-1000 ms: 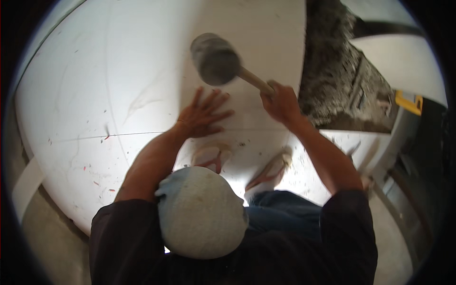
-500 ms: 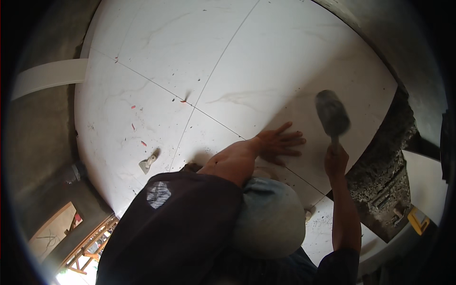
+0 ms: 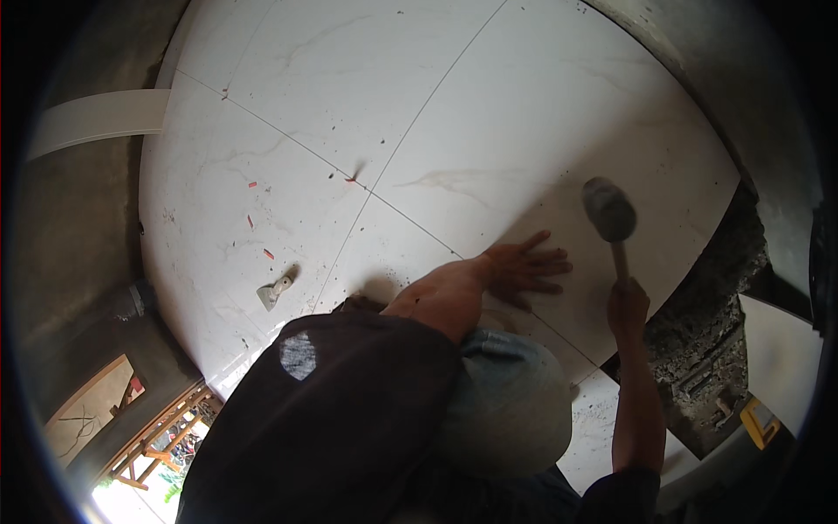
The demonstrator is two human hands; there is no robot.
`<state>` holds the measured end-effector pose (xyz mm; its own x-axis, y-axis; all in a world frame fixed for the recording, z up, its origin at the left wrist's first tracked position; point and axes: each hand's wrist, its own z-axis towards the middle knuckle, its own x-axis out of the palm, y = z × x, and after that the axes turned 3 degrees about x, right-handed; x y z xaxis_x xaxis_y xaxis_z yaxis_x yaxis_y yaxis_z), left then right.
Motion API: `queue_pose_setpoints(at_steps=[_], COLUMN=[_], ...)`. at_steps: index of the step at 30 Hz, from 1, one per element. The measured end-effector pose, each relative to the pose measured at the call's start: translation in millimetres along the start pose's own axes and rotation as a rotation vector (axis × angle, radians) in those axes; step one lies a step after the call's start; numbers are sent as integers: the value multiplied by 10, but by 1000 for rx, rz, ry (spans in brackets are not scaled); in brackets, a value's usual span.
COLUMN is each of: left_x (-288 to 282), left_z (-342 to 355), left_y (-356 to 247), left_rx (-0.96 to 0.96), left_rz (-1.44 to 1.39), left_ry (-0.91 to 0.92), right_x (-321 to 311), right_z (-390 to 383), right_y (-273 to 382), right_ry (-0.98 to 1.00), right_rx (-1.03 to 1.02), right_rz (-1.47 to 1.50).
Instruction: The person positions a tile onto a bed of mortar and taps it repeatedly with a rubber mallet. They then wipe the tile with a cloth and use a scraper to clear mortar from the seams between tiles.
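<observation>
My left hand (image 3: 524,266) lies palm down with fingers spread on a large white marbled floor tile (image 3: 454,113). To its right, my right hand (image 3: 627,307) grips the handle of a mallet (image 3: 609,208) with a dark, worn head, held over the tile near its right part; whether the head touches the tile I cannot tell. A scraper (image 3: 276,290) with a pale handle lies on the tiles at the left, among small red bits (image 3: 268,254).
Dark rough mortar (image 3: 705,345) shows beside the tile at the right, with a yellow tool (image 3: 758,424) and a pale piece (image 3: 777,349) beyond. A curved-looking pale strip (image 3: 96,122) reaches in from the left. Grey surfaces border the tiles. A bright opening shows at lower left.
The view has swung round since a second ago, showing more tiles at the left. Over the last half second the mallet head has shifted slightly; my left hand stays spread on the tile.
</observation>
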<state>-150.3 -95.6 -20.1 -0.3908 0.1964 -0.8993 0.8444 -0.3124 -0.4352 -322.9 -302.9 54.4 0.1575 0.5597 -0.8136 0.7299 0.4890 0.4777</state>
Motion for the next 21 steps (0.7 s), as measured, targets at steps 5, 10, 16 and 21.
queue_pose_setpoints(at_steps=[5,10,16,21], left_x=[-22,22,12,-40], left_z=[38,39,-86,-208], left_y=[-107,-122,-219,-397], left_rx=[12,0,-95,-739], left_rz=[22,46,65,-68], left_ry=[24,8,1,-184], right_x=[52,63,113,101], right_z=[31,-65,-106,-192], right_y=[-140,-125,-9,-547], right_ry=[-50,-91,-68,59], right_rx=[-16,-17,171,230], right_rz=[-18,85,169,-95])
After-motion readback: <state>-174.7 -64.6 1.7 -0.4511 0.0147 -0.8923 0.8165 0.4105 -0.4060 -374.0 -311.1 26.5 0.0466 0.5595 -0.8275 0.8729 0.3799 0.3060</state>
